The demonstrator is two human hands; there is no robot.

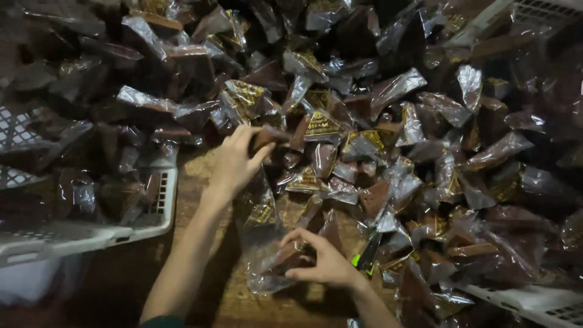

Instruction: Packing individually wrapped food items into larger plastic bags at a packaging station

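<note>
A big heap of brown cake pieces in clear wrappers with gold labels covers a wooden table. My left hand reaches forward and pinches one brown piece at the near edge of the heap. Closer to me, my right hand grips a clear plastic bag that lies on the wood, its fingers curled on the bag's side with a brown piece inside it.
A white slotted plastic crate at the left holds more wrapped pieces. A second white crate edge shows at the lower right, and another at the top right. Bare wood lies between my arms.
</note>
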